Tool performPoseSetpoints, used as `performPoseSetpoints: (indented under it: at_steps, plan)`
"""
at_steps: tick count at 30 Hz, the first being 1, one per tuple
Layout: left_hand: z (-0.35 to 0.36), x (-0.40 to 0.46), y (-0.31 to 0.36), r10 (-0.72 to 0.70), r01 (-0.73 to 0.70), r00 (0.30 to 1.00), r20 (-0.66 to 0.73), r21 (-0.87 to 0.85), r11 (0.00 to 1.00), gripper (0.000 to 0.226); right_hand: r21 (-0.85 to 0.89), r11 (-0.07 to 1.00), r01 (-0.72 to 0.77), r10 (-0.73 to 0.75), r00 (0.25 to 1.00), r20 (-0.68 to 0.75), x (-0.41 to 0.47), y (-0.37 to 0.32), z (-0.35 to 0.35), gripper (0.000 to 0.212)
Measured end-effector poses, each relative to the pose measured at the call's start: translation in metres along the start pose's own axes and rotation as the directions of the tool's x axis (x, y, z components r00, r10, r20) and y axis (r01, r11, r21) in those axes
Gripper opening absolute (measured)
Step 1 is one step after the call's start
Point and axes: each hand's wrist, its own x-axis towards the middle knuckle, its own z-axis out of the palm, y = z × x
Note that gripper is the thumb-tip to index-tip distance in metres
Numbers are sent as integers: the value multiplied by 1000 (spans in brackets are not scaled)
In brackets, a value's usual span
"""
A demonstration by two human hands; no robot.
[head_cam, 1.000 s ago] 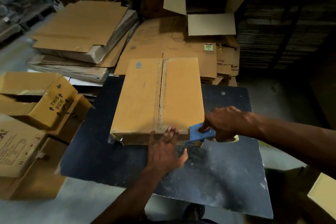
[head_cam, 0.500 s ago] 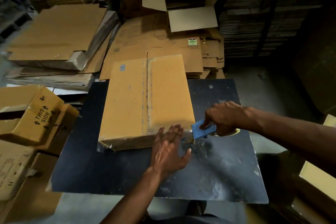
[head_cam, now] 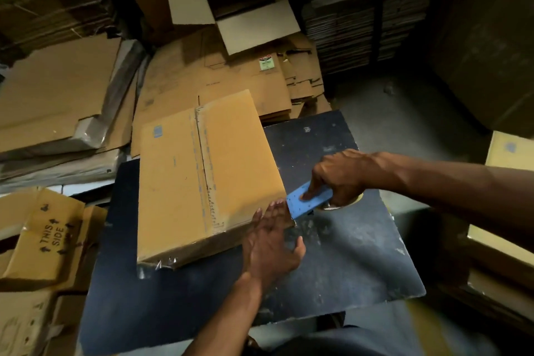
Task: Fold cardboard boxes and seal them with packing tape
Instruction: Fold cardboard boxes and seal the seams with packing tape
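Note:
A shut brown cardboard box (head_cam: 179,182) lies on the dark table (head_cam: 346,263), with clear tape running along its centre seam and down its near end. My left hand (head_cam: 271,243) presses flat with straight fingers against the box's near right corner. My right hand (head_cam: 341,176) grips a blue tape dispenser (head_cam: 309,202) just right of that corner, index finger laid on its blue plate. The tape roll is mostly hidden under my hand.
Flat cardboard stacks (head_cam: 57,89) lie at the left and behind the table. An open box (head_cam: 239,6) stands at the back. Folded boxes, one printed THIS SIDE (head_cam: 46,237), sit at the left. More boxes (head_cam: 508,153) line the right edge.
The box has slid and turned a little to the left on the table. My left hand has shifted right along its near end toward the corner. My right hand keeps the dispenser there.

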Motion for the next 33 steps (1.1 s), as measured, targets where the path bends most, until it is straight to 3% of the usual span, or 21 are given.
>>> performPoseSetpoints:
  at_steps: [7, 13, 17, 21, 27, 33]
  plan:
    - [0, -1, -1, 1, 0, 999, -40, 7, 1000, 88, 44, 997, -66, 64, 997, 45, -35, 43, 1, 47]
    - [2, 1, 2, -2, -1, 999, 36, 67, 998, 91, -23, 995, -101, 102, 991, 82, -36, 59, 22, 50]
    - [-9, 4, 0, 44, -68, 987, 156, 152, 986, 94, 6, 995, -95, 95, 995, 27, -10, 43, 47, 49]
    - [-24, 25, -11, 178, -199, 978, 109, 224, 954, 83, 135, 986, -98, 96, 995, 18, 10, 20, 70, 48]
    - [-33, 80, -34, 433, -521, 844, 318, 293, 802, 76, 232, 966, -115, 119, 993, -5, 33, 10, 75, 39]
    - [-30, 111, -39, 577, -685, 712, 401, 216, 696, 67, 213, 967, -137, 139, 990, 4, 32, 14, 72, 36]
